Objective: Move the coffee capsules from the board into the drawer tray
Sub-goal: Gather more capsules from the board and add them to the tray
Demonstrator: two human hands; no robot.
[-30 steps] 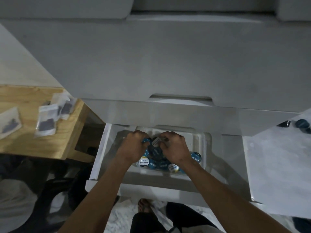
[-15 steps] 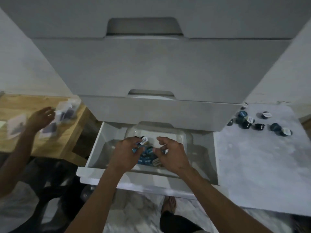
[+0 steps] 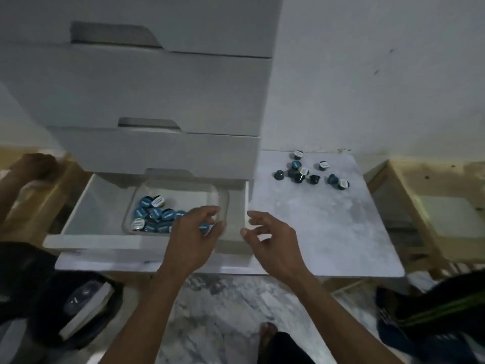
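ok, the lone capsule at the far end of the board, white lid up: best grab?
Take that capsule by its dark side wall just under the lid rim, coming from above with the right hand. It stands apart from the cluster, so fingers should fit on both sides.

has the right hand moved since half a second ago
Yes. The right hand was over the tray; now it is right of it, beyond the drawer wall, toward the board.
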